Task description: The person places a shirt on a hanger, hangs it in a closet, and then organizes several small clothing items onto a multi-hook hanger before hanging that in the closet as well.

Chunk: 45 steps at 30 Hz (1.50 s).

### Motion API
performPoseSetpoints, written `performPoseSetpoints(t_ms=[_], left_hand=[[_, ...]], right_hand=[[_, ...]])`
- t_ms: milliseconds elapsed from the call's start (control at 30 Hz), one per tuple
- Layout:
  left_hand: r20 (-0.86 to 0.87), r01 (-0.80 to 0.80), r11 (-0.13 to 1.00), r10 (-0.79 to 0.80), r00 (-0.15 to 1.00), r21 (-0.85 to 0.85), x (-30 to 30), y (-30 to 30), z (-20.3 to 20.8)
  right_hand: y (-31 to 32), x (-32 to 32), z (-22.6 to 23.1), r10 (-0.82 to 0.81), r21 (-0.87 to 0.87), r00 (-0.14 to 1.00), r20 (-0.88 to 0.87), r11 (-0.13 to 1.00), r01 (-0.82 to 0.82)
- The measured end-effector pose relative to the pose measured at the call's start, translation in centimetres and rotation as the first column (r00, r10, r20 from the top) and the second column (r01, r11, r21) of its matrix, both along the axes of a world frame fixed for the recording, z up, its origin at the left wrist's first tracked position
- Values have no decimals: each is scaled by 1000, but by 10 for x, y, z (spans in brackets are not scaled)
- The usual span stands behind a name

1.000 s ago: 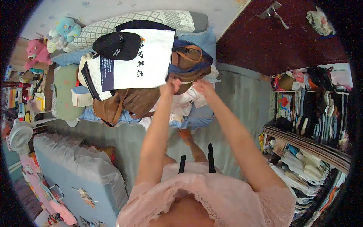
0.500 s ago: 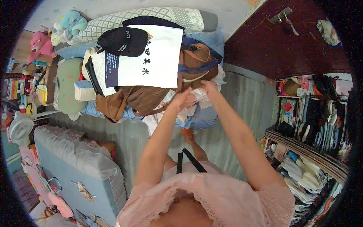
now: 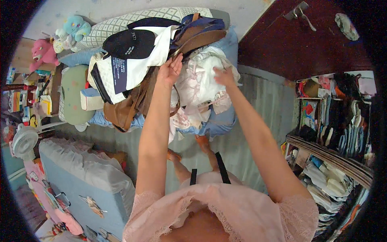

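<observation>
My left hand [image 3: 171, 71] is at the near edge of a brown bag [image 3: 201, 40], palm up, its fingers loosely stretched against the bag. The bag is tipped back, with dark blue straps [image 3: 197, 23] bunched on top. My right hand [image 3: 225, 76] is over a heap of white and pale pink lacy clothes [image 3: 200, 72], fingers apart and slightly blurred. To the left of the bag, a black cap [image 3: 129, 43] rests on a white printed cloth [image 3: 157, 57], now creased. Another brown bag [image 3: 121, 115] with a strap lies at the near left of the pile.
The pile is on a blue-covered bed [image 3: 223, 117] with a patterned bolster [image 3: 115, 28] and green cushion [image 3: 75, 92]. Plush toys [image 3: 76, 27] sit at the far left. A dark red door [image 3: 278, 52] stands right, clothes shelves [image 3: 328, 149] nearer, a fan [image 3: 25, 141] left.
The brown bag has been tipped back and away, creasing the white printed cloth and uncovering the white lacy clothes. My left hand moved left and farther; my right hand moved slightly farther over the clothes.
</observation>
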State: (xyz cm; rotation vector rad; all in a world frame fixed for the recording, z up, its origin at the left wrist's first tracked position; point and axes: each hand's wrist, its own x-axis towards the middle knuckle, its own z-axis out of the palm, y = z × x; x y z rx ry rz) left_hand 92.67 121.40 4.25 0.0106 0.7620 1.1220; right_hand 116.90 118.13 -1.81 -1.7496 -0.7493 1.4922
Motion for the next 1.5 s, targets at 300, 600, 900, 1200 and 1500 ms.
performPoseSetpoints(t_ms=[300,600,900,1200,1500], left_hand=[[16,64,994,-65,998,89,-3,-5,-4],[-423,243,955,-153,893,167,-2,-19,9],[-869,605,720,-7,495,339,3,-44,-16],[-983,735,669,37,-182,-111,25,-63,-65],[-573,367,915,-213,791,167,44,-42,83]], right_hand=[[-37,-5,-37,165,-154,984,-73,972,-175],[-72,76,55,-358,148,630,-689,782,606],[-89,95,223,-355,534,688,-633,443,720],[-109,67,289,-381,780,776,-503,186,597],[-81,43,173,27,385,670,742,801,-459]])
